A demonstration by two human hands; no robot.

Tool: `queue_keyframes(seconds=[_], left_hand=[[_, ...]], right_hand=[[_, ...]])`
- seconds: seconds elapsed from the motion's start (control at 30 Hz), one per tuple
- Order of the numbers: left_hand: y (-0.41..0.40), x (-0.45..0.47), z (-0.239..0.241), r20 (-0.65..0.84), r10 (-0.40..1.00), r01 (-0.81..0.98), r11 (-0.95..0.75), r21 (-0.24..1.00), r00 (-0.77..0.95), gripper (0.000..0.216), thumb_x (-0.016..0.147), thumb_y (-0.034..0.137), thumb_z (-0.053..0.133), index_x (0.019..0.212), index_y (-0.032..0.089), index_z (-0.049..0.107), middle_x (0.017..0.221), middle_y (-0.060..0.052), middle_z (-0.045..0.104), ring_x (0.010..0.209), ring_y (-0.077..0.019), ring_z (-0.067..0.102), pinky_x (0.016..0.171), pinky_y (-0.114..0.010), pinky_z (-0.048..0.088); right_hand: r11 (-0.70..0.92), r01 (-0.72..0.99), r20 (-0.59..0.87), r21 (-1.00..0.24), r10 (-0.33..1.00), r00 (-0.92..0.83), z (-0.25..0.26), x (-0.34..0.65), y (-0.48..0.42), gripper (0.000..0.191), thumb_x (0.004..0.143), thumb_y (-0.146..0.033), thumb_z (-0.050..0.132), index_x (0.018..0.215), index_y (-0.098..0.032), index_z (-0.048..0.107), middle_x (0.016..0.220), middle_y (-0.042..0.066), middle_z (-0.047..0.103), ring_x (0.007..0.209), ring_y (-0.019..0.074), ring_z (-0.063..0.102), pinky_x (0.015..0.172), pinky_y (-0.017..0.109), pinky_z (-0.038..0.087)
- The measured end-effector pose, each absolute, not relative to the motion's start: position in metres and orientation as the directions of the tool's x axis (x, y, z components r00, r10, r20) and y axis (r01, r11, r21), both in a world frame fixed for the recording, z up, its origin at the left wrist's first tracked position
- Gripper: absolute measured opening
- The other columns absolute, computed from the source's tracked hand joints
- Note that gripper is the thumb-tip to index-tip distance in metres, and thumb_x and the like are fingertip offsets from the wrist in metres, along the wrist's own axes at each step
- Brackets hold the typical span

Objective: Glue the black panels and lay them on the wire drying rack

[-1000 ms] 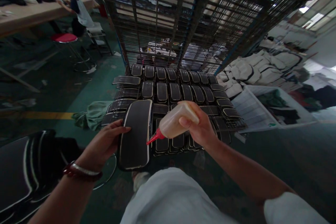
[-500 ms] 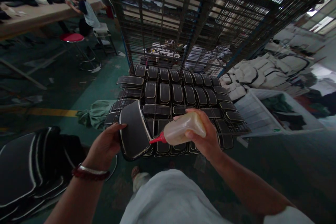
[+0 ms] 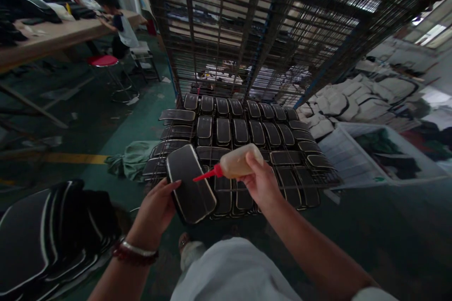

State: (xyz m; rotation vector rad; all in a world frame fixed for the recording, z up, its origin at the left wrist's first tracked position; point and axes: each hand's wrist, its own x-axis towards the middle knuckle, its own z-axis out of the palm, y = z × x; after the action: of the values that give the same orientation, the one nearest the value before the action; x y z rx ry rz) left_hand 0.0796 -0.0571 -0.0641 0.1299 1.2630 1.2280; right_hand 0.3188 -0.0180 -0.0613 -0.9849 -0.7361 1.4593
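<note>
My left hand (image 3: 160,207) grips a dark rounded rectangular panel (image 3: 192,188) by its left edge, thumb on the face and the other fingers underneath. A pale line runs round the panel's rim. In my right hand (image 3: 259,181) is a translucent squeeze bottle (image 3: 238,162) with a red nozzle (image 3: 208,174), lying almost level. The nozzle's tip is over the middle of the panel; whether it touches the face I cannot tell. Beneath and beyond both hands, many similar pale-edged panels (image 3: 257,132) lie in rows on a wire rack (image 3: 247,186).
Wire mesh shelves (image 3: 219,23) rise behind the rows. A stack of larger dark panels (image 3: 24,235) is at left, near a green cloth bundle (image 3: 130,160). To the right stands a white bin (image 3: 356,162). A person (image 3: 123,28) sits at a long table (image 3: 67,33) beyond a red stool (image 3: 102,60).
The nozzle has left the panel's right edge and is now over its middle. The panel has turned and shifted slightly right and down. My right hand has moved left, and the view has shifted a little.
</note>
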Motion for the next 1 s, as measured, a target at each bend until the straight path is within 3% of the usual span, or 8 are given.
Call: queue_keyframes(seconds=[0.13,0.3,0.5,0.67,0.77,0.83,0.9,1.0], left_hand=[[-0.062,0.095,-0.061,-0.62,0.778,-0.585,0.456,0.671,-0.105,0.026,0.073,0.0,0.077,0.093,0.016,0.083,0.084,-0.009,0.089,0.065,-0.0253,0.083,0.06,-0.032,0.068],[-0.064,0.1,-0.061,-0.579,0.814,-0.565,0.458,0.687,-0.044,0.029,0.064,0.006,0.081,0.089,0.019,0.084,0.082,-0.006,0.089,0.066,-0.0255,0.083,0.058,-0.03,0.066],[-0.063,0.095,-0.063,-0.576,0.817,-0.55,0.468,0.692,-0.029,0.03,0.064,0.005,0.082,0.09,0.019,0.082,0.082,-0.006,0.089,0.059,-0.0242,0.08,0.054,-0.03,0.064],[-0.065,0.103,-0.064,-0.6,0.8,-0.574,0.482,0.663,-0.022,0.036,0.066,0.002,0.08,0.098,0.016,0.084,0.088,-0.009,0.09,0.071,-0.0284,0.085,0.063,-0.034,0.068],[-0.065,0.108,-0.07,-0.599,0.8,-0.595,0.472,0.651,-0.02,0.036,0.067,0.001,0.08,0.099,0.017,0.084,0.09,-0.009,0.09,0.077,-0.0284,0.086,0.07,-0.035,0.07],[-0.063,0.109,-0.078,-0.608,0.792,-0.604,0.461,0.65,-0.05,0.032,0.069,-0.001,0.078,0.096,0.016,0.084,0.09,-0.009,0.09,0.076,-0.0272,0.086,0.07,-0.034,0.069],[-0.057,0.105,-0.088,-0.642,0.754,-0.628,0.434,0.646,-0.14,0.028,0.071,-0.003,0.073,0.09,0.016,0.082,0.086,-0.009,0.088,0.072,-0.0253,0.084,0.067,-0.032,0.068],[-0.038,0.085,-0.108,-0.691,0.649,-0.657,0.374,0.654,-0.318,0.028,0.074,-0.007,0.068,0.083,0.018,0.075,0.074,-0.004,0.082,0.061,-0.0205,0.078,0.06,-0.028,0.064]], right_hand=[[0.085,-0.264,0.062,-0.961,0.994,0.092,-0.058,0.317,0.01,0.054,0.084,-0.064,0.092,0.117,-0.028,0.069,0.102,0.002,0.071,0.086,0.0221,0.071,0.057,0.028,0.059],[0.207,-0.013,0.205,-0.978,0.972,0.113,-0.067,0.32,0.005,0.05,0.086,-0.061,0.091,0.122,-0.031,0.071,0.113,0.003,0.073,0.104,0.0271,0.07,0.095,0.044,0.062],[0.104,-0.085,0.117,-0.991,0.978,-0.174,-0.073,0.352,0.005,0.047,0.09,-0.056,0.09,0.127,-0.032,0.074,0.114,0.003,0.075,0.101,0.0277,0.07,0.089,0.042,0.06],[0.217,-0.077,0.224,-0.973,0.97,-0.098,-0.061,0.365,0.019,0.059,0.086,-0.055,0.095,0.135,-0.034,0.069,0.123,0.005,0.076,0.113,0.0298,0.071,0.104,0.048,0.058],[0.118,-0.139,0.142,-0.983,0.973,-0.182,-0.064,0.36,0.015,0.062,0.081,-0.053,0.099,0.132,-0.032,0.071,0.116,0.005,0.078,0.106,0.0297,0.074,0.095,0.045,0.063],[-0.069,-0.227,-0.01,-0.971,0.968,-0.252,-0.074,0.359,0.013,0.055,0.078,-0.056,0.1,0.119,-0.027,0.077,0.099,0.004,0.077,0.086,0.0261,0.073,0.07,0.036,0.063],[-0.271,-0.37,-0.18,-0.889,0.948,-0.262,-0.086,0.363,0.016,0.051,0.077,-0.06,0.099,0.105,-0.023,0.078,0.087,0.003,0.076,0.071,0.0231,0.071,0.052,0.03,0.057],[-0.348,-0.613,-0.347,-0.709,0.929,-0.126,-0.103,0.386,0.025,0.047,0.078,-0.056,0.101,0.101,-0.022,0.079,0.093,0.007,0.081,0.077,0.0245,0.077,0.051,0.029,0.061]])
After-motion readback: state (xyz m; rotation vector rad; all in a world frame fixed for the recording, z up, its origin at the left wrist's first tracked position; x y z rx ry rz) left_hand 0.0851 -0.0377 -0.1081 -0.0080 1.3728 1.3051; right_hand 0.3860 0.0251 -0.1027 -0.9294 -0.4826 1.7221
